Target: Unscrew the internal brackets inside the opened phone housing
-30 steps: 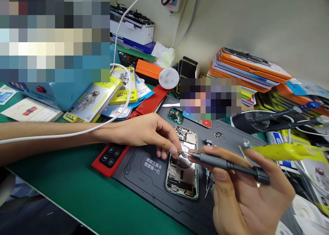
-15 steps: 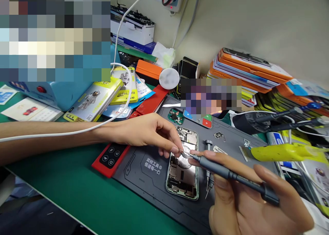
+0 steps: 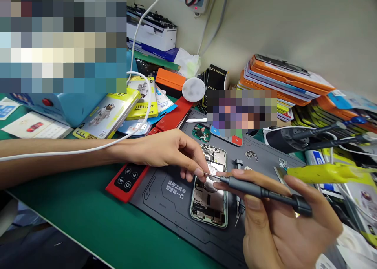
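In my right hand [image 3: 282, 229] is a slim grey screwdriver [image 3: 250, 187], its metal shaft pointing left. My left hand [image 3: 171, 153] pinches thumb and fingers together right at the screwdriver's tip. Whatever sits between those fingertips is too small to make out. Below both hands lies an opened phone [image 3: 209, 216] with its inner parts bare, on a dark grey work mat [image 3: 165, 214]. Part of the phone is covered by my left fingers and the screwdriver. More small screwdrivers [image 3: 239, 172] lie just right of the phone, partly hidden by my right hand.
A red device with buttons [image 3: 126, 180] lies left of the mat. A small green circuit board [image 3: 202, 132] and metal pieces [image 3: 251, 155] rest near its back. A yellow-handled scraper [image 3: 321, 173] is at right. Boxed batteries [image 3: 107, 116] and stacked orange boxes [image 3: 282, 78] stand behind.
The screwdriver's back end has shifted left and slightly up, with the fingers of my right hand moving along. My left hand stays almost still at the tip.
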Tool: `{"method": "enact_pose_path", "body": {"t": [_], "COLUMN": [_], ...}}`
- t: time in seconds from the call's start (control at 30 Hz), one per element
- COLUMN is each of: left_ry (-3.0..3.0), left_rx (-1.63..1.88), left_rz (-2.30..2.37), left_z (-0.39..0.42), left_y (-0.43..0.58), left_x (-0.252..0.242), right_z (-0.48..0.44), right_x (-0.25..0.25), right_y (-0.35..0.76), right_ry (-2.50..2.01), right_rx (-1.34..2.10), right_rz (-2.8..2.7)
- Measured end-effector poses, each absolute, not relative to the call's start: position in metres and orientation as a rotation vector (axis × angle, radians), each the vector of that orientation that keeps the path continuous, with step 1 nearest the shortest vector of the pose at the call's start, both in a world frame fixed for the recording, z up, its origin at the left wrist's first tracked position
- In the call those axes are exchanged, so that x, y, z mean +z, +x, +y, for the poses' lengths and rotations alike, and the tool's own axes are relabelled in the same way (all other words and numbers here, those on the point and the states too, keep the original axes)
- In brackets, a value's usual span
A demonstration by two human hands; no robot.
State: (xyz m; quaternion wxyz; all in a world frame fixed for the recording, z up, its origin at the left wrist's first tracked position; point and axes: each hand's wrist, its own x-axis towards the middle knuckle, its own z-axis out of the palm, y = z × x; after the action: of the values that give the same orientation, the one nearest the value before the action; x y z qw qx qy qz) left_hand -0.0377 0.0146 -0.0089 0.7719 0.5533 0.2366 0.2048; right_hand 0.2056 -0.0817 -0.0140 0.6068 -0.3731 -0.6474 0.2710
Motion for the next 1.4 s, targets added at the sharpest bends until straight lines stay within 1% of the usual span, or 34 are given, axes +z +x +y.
{"method": "enact_pose_path", "body": {"t": [0.17,0.7,1.27,1.4], "left_ry": [1.171,1.127,1.133,1.141], "left_rx": [0.451,0.439,0.436,0.424], "left_rz": [0.490,0.446,0.464,0.479], "left_z": [0.0159,0.0145,0.0150,0.0146], "left_y": [-0.0370,-0.0376,-0.0368,-0.0376], "left_x": [-0.0089,-0.0119,-0.0090,-0.0093], "right_z": [-0.0830,-0.0855,-0.0843,-0.0842], "right_x": [-0.0144,-0.0077,-0.0090,-0.0112], "right_y": [0.2065,0.2031,0.2052,0.2068], "right_ry": [-0.873,-1.006,-1.002,-1.064], "right_rx": [0.758,0.906,0.882,0.797], "right_rz": [-1.431,-1.262,-1.324,-1.363]}}
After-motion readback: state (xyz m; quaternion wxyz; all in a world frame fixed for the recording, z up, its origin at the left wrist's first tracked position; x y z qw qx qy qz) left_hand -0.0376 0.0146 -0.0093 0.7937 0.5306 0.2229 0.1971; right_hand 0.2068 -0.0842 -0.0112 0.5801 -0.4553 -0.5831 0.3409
